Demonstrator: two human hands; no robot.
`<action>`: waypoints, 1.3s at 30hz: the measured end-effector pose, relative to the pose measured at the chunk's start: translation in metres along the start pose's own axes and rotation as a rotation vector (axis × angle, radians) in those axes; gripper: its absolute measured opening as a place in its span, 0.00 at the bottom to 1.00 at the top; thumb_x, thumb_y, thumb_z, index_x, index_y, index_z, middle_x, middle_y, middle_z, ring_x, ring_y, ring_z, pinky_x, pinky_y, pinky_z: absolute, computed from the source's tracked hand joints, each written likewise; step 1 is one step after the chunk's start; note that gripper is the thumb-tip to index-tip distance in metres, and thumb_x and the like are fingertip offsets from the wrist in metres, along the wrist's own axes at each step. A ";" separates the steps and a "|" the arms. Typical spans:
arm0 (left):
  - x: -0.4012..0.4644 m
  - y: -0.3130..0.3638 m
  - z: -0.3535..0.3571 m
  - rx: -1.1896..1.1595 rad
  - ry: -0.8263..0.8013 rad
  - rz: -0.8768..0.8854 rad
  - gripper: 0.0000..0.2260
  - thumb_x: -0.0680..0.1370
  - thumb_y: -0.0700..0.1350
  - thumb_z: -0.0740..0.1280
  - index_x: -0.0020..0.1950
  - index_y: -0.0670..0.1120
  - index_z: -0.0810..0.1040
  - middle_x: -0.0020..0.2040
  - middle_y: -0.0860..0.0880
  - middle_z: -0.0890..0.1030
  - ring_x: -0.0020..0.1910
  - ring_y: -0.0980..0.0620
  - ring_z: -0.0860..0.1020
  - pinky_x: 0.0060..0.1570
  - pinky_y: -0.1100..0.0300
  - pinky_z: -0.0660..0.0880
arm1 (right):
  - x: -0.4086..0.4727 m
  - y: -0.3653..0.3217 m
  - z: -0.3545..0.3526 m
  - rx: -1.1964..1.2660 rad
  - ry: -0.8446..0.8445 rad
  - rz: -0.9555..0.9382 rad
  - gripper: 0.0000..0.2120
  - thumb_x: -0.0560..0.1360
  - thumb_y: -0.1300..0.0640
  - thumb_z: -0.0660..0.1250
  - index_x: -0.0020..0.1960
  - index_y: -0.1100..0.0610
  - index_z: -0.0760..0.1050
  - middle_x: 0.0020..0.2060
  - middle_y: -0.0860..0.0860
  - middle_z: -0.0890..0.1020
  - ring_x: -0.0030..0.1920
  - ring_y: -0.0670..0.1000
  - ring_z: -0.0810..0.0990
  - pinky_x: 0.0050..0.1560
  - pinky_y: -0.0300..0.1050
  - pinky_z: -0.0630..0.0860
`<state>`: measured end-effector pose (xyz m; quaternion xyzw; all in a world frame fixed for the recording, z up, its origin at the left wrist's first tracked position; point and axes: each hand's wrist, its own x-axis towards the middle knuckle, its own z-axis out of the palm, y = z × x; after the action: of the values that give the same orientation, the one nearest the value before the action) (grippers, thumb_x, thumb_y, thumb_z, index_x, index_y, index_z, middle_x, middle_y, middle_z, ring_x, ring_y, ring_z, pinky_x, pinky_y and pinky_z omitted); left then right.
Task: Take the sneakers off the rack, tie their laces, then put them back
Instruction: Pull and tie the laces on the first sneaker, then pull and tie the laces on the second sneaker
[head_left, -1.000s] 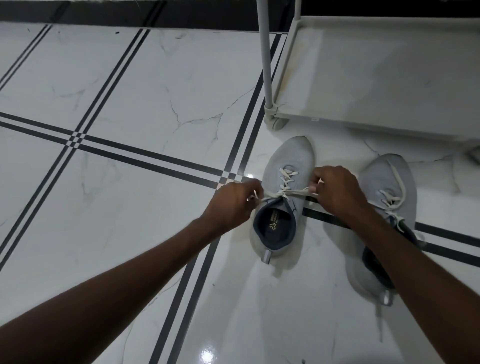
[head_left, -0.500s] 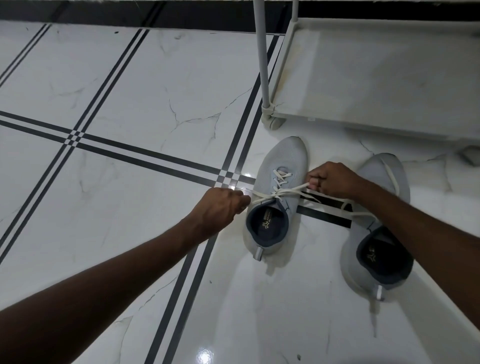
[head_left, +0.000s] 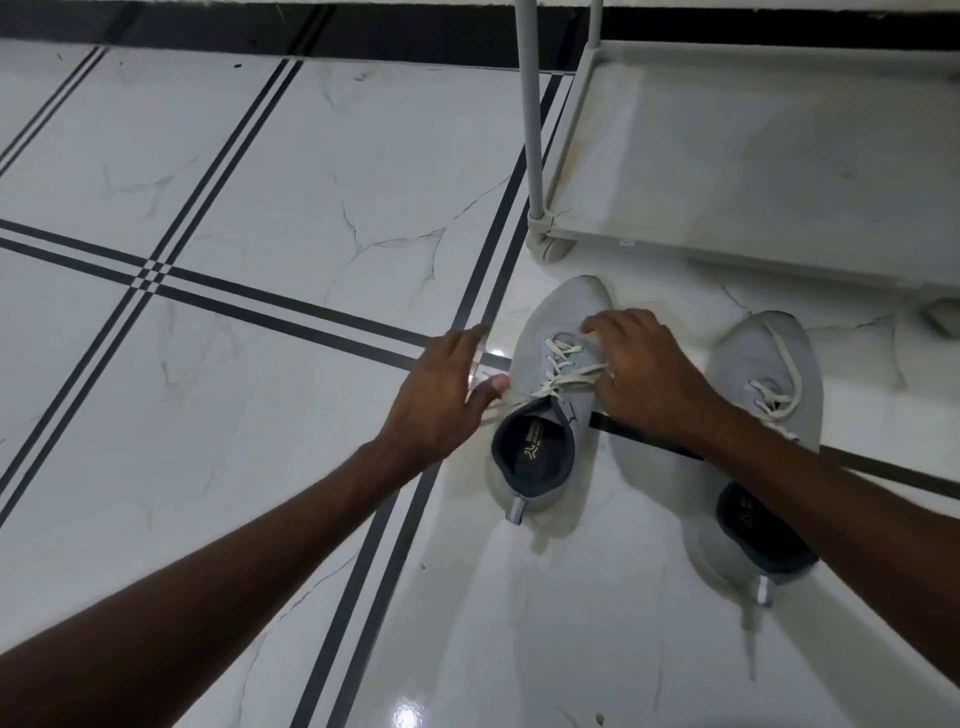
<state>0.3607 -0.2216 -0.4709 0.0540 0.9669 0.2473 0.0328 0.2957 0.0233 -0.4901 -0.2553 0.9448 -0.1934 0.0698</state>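
Grey left sneaker (head_left: 550, 364) on marble floor (head_left: 260, 182), before empty rack shelf (head_left: 753, 171). Left hand (head_left: 441, 395) fingers spread, thumb touching white laces (head_left: 566, 376); right hand (head_left: 644, 374) loosely curled over them, grip unclear. Right sneaker (head_left: 748, 374) beside.

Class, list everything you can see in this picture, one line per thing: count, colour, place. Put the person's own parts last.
sneakers: two, light grey with dark collars, on the floor below the rack; left sneaker, right sneaker.
laces: cream; those on the left sneaker loose between the hands, those on the right sneaker loose across the upper.
rack: one, pale grey, top right; bottom shelf bare, post rising from its corner.
floor: white marble-look tiles with dark double stripes.
skirting: one dark band, along the top edge.
left hand: fingers spread, beside the left sneaker.
right hand: over the left sneaker's laces.
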 end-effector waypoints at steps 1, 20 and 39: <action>0.003 0.010 0.003 0.016 -0.025 0.031 0.27 0.81 0.57 0.62 0.75 0.45 0.65 0.70 0.44 0.73 0.68 0.47 0.70 0.63 0.52 0.69 | -0.001 -0.010 0.002 0.013 0.003 -0.050 0.24 0.65 0.58 0.62 0.60 0.60 0.75 0.58 0.57 0.79 0.59 0.61 0.74 0.60 0.56 0.73; 0.012 0.027 0.016 0.554 -0.177 0.160 0.13 0.83 0.54 0.54 0.52 0.47 0.72 0.37 0.46 0.79 0.30 0.45 0.70 0.32 0.55 0.63 | -0.004 -0.008 0.009 -0.235 -0.150 -0.236 0.06 0.75 0.55 0.60 0.50 0.54 0.73 0.37 0.56 0.82 0.36 0.62 0.80 0.33 0.49 0.68; 0.048 0.057 0.022 0.239 -0.147 0.317 0.25 0.79 0.64 0.55 0.64 0.48 0.76 0.60 0.47 0.79 0.60 0.46 0.76 0.59 0.50 0.71 | -0.042 0.044 -0.061 -0.051 -0.325 -0.087 0.28 0.76 0.40 0.63 0.70 0.53 0.67 0.64 0.53 0.77 0.65 0.55 0.72 0.65 0.54 0.69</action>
<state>0.3205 -0.1562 -0.4645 0.2268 0.9638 0.1282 0.0572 0.2977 0.0999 -0.4503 -0.3255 0.9137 -0.1283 0.2069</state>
